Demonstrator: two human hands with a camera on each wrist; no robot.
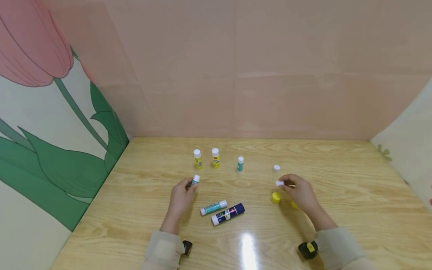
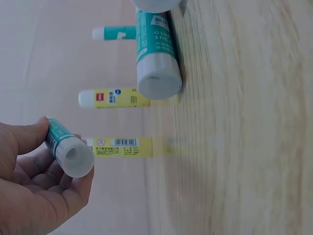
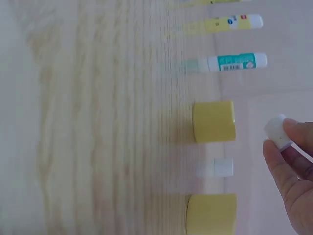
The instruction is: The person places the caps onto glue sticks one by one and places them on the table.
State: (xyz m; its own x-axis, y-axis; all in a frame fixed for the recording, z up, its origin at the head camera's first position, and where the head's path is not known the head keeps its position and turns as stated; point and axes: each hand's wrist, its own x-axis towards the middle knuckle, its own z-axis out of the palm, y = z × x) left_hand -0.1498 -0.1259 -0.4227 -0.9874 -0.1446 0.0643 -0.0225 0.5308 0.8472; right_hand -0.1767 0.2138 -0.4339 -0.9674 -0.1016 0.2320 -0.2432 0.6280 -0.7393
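Observation:
My left hand (image 1: 181,197) grips a small teal glue stick (image 2: 62,142) between thumb and fingers, above the table. Its white end, with a round hollow in it, faces the left wrist camera. On the right, my right hand (image 1: 300,192) pinches a white cap (image 3: 278,131) above the table. Beneath and beside that hand are a yellow cap (image 1: 275,197) and a second yellow cap (image 3: 211,214), partly covered by the hand in the head view. Just beyond stands another white cap (image 1: 276,168). A teal glue stick (image 1: 213,207) and a dark blue glue stick (image 1: 228,214) lie between my hands.
Two yellow glue sticks with white caps, one on the left (image 1: 198,159) and one beside it (image 1: 215,158), stand toward the back. A small teal glue stick (image 1: 240,164) stands to their right. The wooden table (image 1: 337,168) meets a pinkish wall (image 1: 236,75) behind.

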